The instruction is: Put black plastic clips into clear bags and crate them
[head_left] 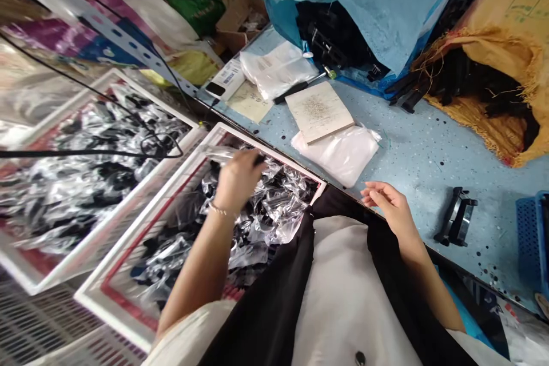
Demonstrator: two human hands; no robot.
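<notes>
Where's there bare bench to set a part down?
The speckled blue benchtop between the clear bags and the two black parts, beyond the right hand, looks free. It's crowded around the blue sack and orange sack, and in the crate under the left hand.

Your blue, speckled table [407, 177] carries an open blue bag [377, 11] and an orange sack [514, 28] beside it. Before you, a square board [318, 108] partly covers some clear plastic bags [345, 157]; two black parts [462, 221] lie near a blue basket [529, 234], with small black dots scattered about.
</notes>
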